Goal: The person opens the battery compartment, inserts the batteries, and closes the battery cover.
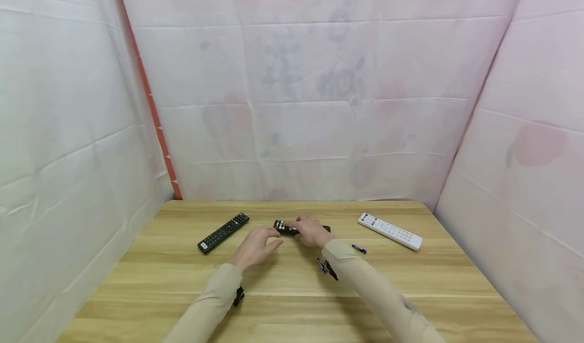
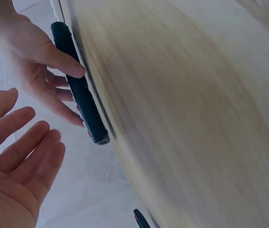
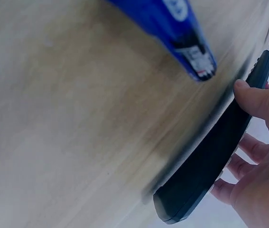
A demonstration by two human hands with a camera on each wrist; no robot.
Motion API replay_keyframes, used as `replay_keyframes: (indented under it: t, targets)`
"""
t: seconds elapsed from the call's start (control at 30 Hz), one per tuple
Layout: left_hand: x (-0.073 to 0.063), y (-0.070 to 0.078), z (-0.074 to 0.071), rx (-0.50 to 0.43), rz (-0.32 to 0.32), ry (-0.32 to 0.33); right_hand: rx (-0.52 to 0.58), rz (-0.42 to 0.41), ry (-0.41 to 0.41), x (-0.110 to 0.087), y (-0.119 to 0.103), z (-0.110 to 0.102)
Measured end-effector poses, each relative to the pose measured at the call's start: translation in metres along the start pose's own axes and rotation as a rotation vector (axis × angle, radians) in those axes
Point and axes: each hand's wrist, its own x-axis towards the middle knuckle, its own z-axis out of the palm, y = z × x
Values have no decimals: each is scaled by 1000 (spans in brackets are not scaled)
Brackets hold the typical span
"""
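Clock: 12 o'clock is the worktop's (image 1: 292, 315) far edge, in the head view.
Held remote (image 3: 220, 137): one, black; far half of the worktop, near the middle; long axis roughly 9 to 3 o'clock. Whether it is lifted at all, cannot tell.
Right hand (image 1: 312, 233): grasping the held remote, thumb along one long side, fingers on the other; the 9 o'clock end shows past the fingers.
Left hand (image 1: 255, 248): released, nothing in it, fingers loosely extended. Held remote lies at its 2 o'clock, just beside, apart.
Nearer hand: the right, in contact; the left faces the 9 o'clock end.
Black remote (image 1: 223, 233): at the left hand's 10 o'clock; axis 8 to 2; untouched.
White remote (image 1: 390, 231): at the right hand's 3 o'clock, well apart; axis 10 to 4.
Blue pen (image 1: 359, 249): between 3 and 4 o'clock of the right hand.
Second pen (image 1: 322, 265): at the right hand's 5 o'clock, near a black item (image 1: 332, 271), kind unclear.
Dark piece (image 1: 239, 296): at the left hand's 7 o'clock, partly hidden by the left sleeve (image 1: 203, 302).
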Motion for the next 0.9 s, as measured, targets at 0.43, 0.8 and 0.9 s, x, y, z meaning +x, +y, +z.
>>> replay_keyframes:
  t: [0.43, 0.8, 0.9]
  targets:
    - [0, 2, 2, 24, -18, -55, -11, 14, 4, 5, 5, 5]
    - [1, -2, 3, 32, -24, -106, 20, 33, -69, 9, 5, 3]
    - [1, -2, 3, 33, -23, -118, 9, 20, -61, 9, 5, 3]
